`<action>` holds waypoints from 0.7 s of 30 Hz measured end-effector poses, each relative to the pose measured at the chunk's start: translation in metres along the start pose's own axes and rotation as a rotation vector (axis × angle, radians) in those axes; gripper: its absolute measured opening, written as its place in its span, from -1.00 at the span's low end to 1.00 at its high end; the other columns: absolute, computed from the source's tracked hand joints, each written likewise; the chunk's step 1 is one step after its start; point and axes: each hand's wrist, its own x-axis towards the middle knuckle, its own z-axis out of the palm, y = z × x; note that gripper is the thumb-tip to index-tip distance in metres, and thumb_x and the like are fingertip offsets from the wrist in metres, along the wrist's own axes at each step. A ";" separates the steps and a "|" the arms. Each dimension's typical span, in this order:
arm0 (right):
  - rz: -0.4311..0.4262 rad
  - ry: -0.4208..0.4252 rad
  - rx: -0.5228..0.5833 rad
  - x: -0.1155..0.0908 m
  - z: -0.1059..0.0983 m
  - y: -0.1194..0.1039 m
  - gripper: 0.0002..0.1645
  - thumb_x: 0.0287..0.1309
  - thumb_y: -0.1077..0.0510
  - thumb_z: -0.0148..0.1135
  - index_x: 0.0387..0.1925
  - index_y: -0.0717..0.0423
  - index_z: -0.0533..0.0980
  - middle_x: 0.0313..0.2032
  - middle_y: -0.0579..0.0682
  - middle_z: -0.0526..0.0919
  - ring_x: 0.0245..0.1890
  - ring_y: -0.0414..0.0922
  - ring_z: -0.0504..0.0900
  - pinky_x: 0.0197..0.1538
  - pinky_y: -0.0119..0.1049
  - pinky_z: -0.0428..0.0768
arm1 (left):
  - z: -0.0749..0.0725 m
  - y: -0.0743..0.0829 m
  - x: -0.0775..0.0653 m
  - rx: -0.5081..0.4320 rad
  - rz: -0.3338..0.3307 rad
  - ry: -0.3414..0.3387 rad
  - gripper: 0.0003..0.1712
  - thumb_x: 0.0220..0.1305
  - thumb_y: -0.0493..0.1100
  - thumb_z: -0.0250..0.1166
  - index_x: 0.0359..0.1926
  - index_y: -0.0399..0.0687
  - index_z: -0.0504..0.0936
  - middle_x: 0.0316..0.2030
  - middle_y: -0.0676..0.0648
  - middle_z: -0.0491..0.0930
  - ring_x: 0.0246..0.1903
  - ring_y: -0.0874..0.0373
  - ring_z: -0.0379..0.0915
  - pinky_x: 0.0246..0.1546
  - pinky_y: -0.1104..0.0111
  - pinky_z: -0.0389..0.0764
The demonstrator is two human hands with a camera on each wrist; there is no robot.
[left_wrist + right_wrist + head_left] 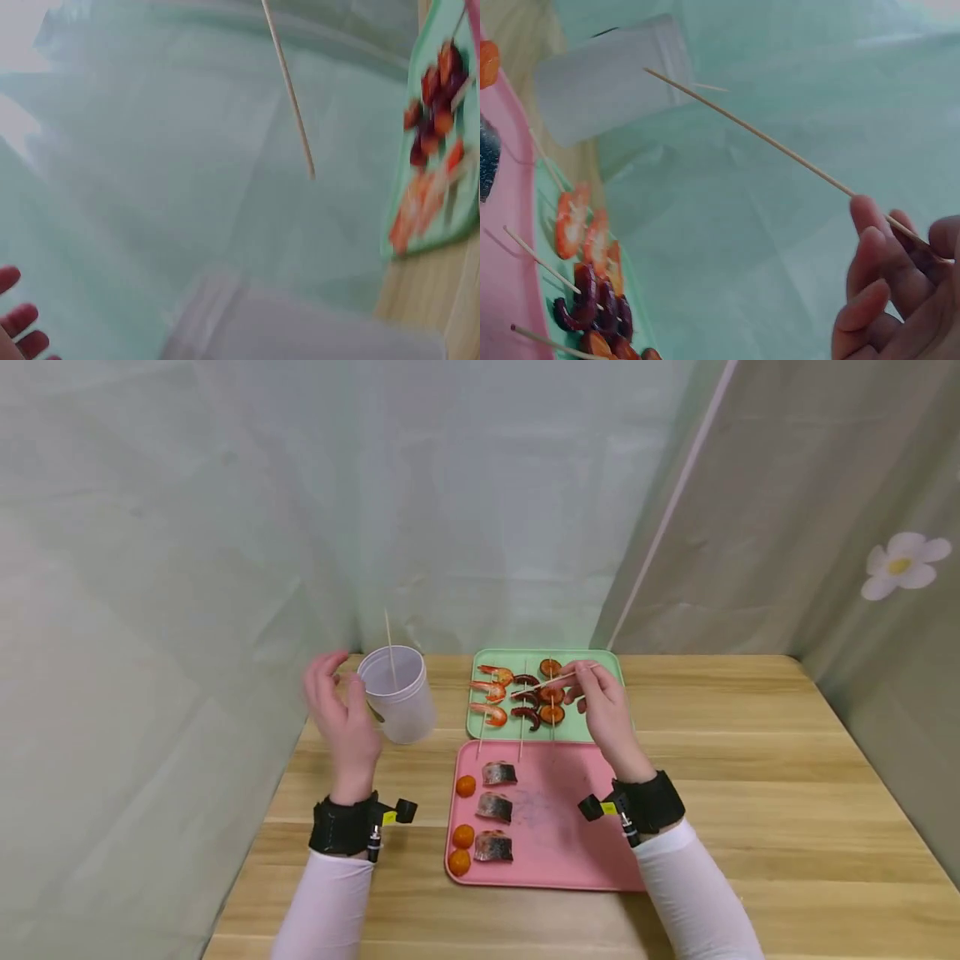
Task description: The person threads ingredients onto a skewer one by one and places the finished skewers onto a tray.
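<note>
Skewer (pixel 754 133) of thin wood is pinched near one end between the thumb and fingers of the right hand (pixel 609 712). Its long free part hangs in the air beyond the far edge of the pink tray (pixel 562 860), above the green tray (pixel 579 727). This second tray lies directly behind the pink tray and bears threaded prawns (pixel 489 691), octopus tentacles (pixel 527 719) and round brown slices (pixel 552 715), perhaps mushroom, but I cannot be sure. Behind and left of the pink tray, the left hand (pixel 343 722) is beside a plastic cup (pixel 408 714) with another stick (pixel 391 647) inside; its thumb stands away from the fingers, which hold nothing. On the pink tray's left part lie three fish pieces (pixel 493 807) and three orange balls (pixel 463 837).

As the grip is so near the end, I judge that the free tip could swing and disturb the tentacles. The balls could roll if a sleeve knocks the pink tray; the cup, seemingly light, could tip if the left hand brushes it.
</note>
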 end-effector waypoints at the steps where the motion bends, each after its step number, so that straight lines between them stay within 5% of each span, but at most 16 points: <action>1: 0.003 0.005 0.005 -0.005 -0.004 -0.001 -0.49 0.75 -0.08 -0.11 0.05 0.28 0.57 -0.14 0.28 0.77 -0.33 -0.05 0.57 -0.26 -0.25 0.43 | 0.003 0.007 -0.006 -0.019 0.056 -0.014 -0.63 0.46 -0.31 0.10 0.17 -0.35 0.62 0.18 -0.25 0.52 0.22 -0.02 0.36 0.23 0.21 0.29; 4: 0.012 0.022 0.018 -0.019 -0.014 -0.004 -0.54 0.75 -0.03 -0.08 0.00 0.25 0.59 -0.18 0.22 0.79 -0.33 0.03 0.56 -0.26 -0.21 0.45 | 0.016 0.021 -0.026 -0.077 0.187 -0.131 -0.67 0.46 -0.30 0.09 0.09 -0.35 0.67 0.04 -0.26 0.64 0.07 -0.09 0.49 0.13 0.26 0.38; 6: 0.028 0.026 0.016 -0.026 -0.019 -0.006 -0.56 0.74 -0.02 -0.07 -0.01 0.21 0.61 -0.20 0.13 0.80 -0.32 0.06 0.55 -0.27 -0.23 0.46 | 0.025 0.026 -0.038 -0.095 0.248 -0.267 -0.68 0.50 -0.29 0.10 0.08 -0.36 0.68 -0.01 -0.27 0.68 0.01 -0.13 0.55 0.10 0.22 0.45; 13: 0.052 -0.026 -0.017 -0.033 -0.022 -0.007 -0.54 0.74 -0.03 -0.07 0.03 0.26 0.60 -0.13 0.29 0.79 -0.34 -0.03 0.60 -0.27 -0.32 0.50 | 0.047 0.022 -0.063 0.001 0.207 -0.798 -0.57 0.68 -0.13 0.12 0.41 -0.16 0.55 0.24 -0.18 0.64 0.26 -0.07 0.53 0.32 -0.02 0.46; 17: 0.043 -0.063 -0.010 -0.037 -0.018 -0.009 -0.49 0.75 -0.04 -0.09 0.04 0.33 0.58 -0.12 0.35 0.77 -0.33 0.02 0.60 -0.25 -0.32 0.51 | 0.049 0.020 -0.069 0.009 0.164 -0.924 -0.58 0.69 -0.10 0.13 0.39 -0.14 0.57 0.17 -0.14 0.67 0.10 0.05 0.58 0.15 0.04 0.61; 21: 0.033 -0.086 -0.002 -0.039 -0.016 -0.010 -0.47 0.76 -0.04 -0.12 0.07 0.33 0.58 -0.15 0.24 0.79 -0.31 0.00 0.60 -0.23 -0.29 0.52 | 0.050 0.022 -0.071 0.014 0.143 -0.936 -0.64 0.68 -0.14 0.15 0.33 -0.15 0.62 0.15 -0.09 0.66 0.06 0.07 0.58 0.10 0.07 0.62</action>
